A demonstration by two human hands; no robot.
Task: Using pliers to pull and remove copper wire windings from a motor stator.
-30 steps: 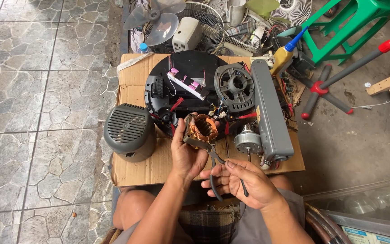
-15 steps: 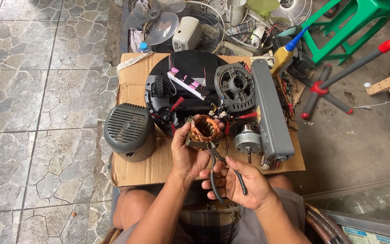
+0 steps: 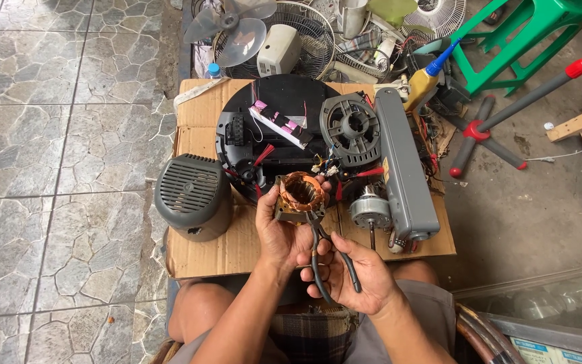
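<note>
The person is sitting at the edge of a flattened sheet of brown cardboard (image 3: 223, 249) and working just above its near edge. The left hand (image 3: 283, 232) is cupping a square metal motor stator wound with copper wire (image 3: 301, 195), fingers curled round its lower side and thumb pressing on the left, so the open bore is facing up. The right hand (image 3: 355, 273) is gripping the black handles of a pair of slim pliers (image 3: 328, 259); its fingers are wrapping loosely about the handles, which are standing slightly apart. The tips of the pliers are reaching to the stator's lower right rim, though I cannot tell whether they are pinching a wire.

Just beyond the stator, a round black plastic base plate (image 3: 271, 125) with small wired parts is lying on the cardboard. A ribbed grey plastic motor cover (image 3: 193, 195) is sitting to the left of it, well clear of the hands. To the right, a small silver motor rotor with its shaft (image 3: 370, 212) is resting just beside a long grey plastic housing (image 3: 405, 168), and a round dark grey vented motor bracket (image 3: 350, 128) is lying behind them.
</note>
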